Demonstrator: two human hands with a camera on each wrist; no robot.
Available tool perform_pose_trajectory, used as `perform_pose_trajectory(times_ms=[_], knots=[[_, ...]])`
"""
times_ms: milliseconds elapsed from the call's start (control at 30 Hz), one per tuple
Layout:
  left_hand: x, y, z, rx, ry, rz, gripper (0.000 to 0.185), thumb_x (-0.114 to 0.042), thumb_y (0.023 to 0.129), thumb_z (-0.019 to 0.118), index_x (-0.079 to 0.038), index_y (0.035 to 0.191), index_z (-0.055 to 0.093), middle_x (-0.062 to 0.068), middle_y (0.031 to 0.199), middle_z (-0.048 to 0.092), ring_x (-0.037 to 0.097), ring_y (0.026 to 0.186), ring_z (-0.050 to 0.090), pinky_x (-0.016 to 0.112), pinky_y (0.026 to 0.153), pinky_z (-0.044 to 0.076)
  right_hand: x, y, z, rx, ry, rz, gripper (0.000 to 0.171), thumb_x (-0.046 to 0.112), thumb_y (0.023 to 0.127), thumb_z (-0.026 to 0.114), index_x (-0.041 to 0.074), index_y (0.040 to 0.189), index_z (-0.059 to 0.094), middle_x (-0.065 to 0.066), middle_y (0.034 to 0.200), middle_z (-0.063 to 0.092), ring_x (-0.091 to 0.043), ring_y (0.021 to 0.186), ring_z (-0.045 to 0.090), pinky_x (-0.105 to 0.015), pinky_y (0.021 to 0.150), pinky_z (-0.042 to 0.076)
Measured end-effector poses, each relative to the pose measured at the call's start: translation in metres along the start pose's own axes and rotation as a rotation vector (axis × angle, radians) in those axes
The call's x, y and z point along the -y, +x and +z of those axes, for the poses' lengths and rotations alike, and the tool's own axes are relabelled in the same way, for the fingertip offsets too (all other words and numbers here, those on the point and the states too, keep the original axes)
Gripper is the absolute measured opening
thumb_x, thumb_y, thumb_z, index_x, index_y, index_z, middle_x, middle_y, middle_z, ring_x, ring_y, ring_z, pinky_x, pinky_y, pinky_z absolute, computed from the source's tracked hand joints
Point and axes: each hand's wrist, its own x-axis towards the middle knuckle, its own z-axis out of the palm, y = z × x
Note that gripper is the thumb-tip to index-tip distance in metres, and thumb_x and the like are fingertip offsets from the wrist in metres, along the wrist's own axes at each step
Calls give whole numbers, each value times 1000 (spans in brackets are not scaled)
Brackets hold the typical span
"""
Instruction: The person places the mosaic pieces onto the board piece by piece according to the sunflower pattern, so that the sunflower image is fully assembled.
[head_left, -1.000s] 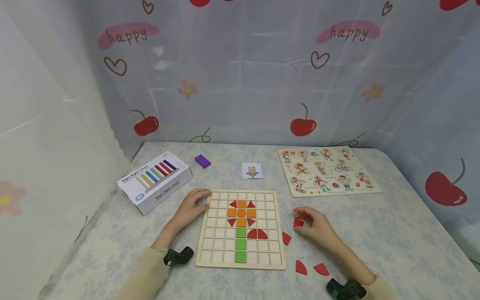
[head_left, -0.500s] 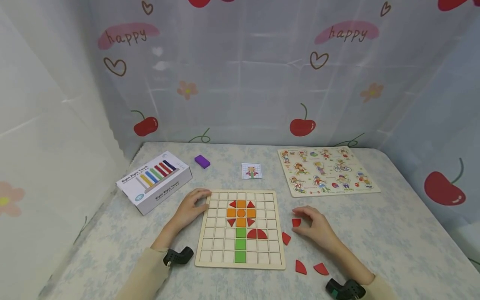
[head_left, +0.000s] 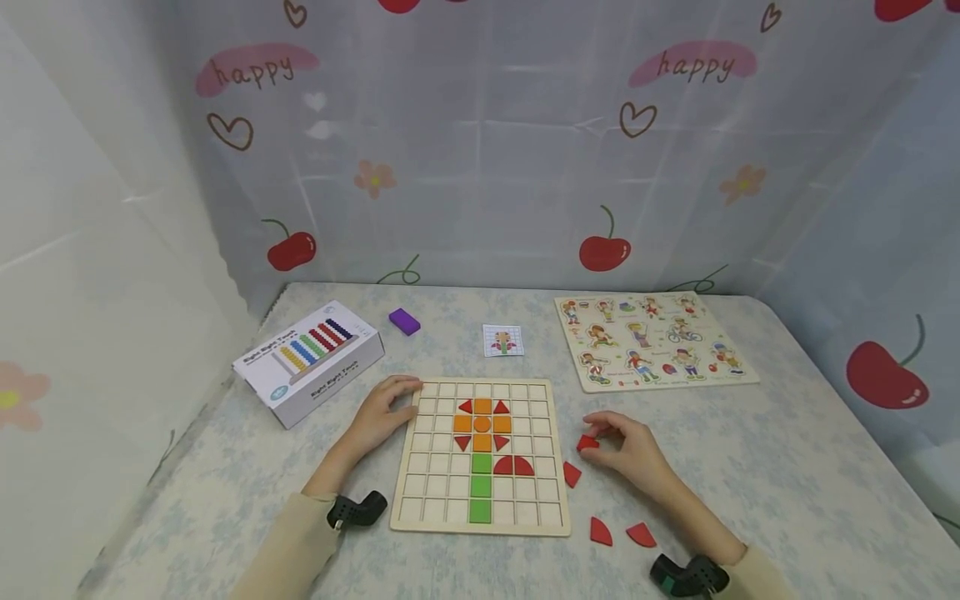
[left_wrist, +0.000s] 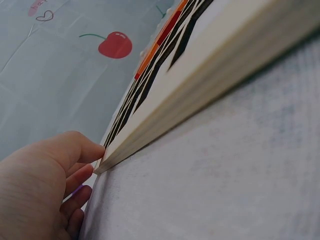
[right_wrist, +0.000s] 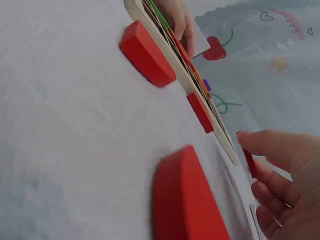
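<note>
My left hand holds the far left corner of a wooden grid board, its thumb on the edge in the left wrist view. Orange and green squares, an orange round, red triangles and two red quarter circles lie in the board's cells. Just right of the board, my right hand pinches a red piece between thumb and fingers, low over the table. In the right wrist view this red piece shows edge-on. Another red piece lies against the board's right edge.
Two loose red quarter circles lie near the right wrist. Behind the board are a small pattern card and a purple block. A white box stands left, a picture puzzle board back right.
The red piece in my right hand has turned between the fingers and shifted slightly left. My left hand and the board look unmoved.
</note>
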Motion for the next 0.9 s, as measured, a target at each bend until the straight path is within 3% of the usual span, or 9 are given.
perform_pose_trajectory(times_ms=[100, 333, 567, 900], knots=[[0, 0, 0, -2, 2, 2, 39, -15, 90, 63, -11, 129, 59, 8, 136, 53, 30, 135, 42, 52, 116, 29, 12, 0, 3, 54, 25, -29, 40, 16, 75, 80, 7, 112, 66, 3, 89, 67, -4, 83, 58, -23, 76, 48], [1, -1, 0, 1, 2, 1, 39, -16, 91, 63, -11, 129, 59, 8, 137, 53, 30, 135, 41, 52, 116, 28, 52, -1, 27, 286, 110, -148, 44, 22, 76, 79, 6, 114, 64, 1, 91, 67, -8, 83, 59, -25, 78, 51], [-1, -1, 0, 3, 1, 12, 39, -15, 90, 63, -11, 129, 59, 8, 136, 53, 31, 135, 42, 52, 116, 28, 64, 5, 57, 431, 149, -281, 36, 21, 78, 78, 10, 110, 66, 1, 92, 68, -7, 84, 59, -21, 77, 53], [-1, 0, -1, -7, 11, 11, 39, -14, 89, 63, -10, 128, 60, 8, 135, 54, 30, 134, 43, 51, 115, 30, 66, 8, 69, 429, 120, -344, 29, 13, 79, 77, 11, 106, 66, -1, 95, 66, -10, 85, 60, -20, 75, 53]])
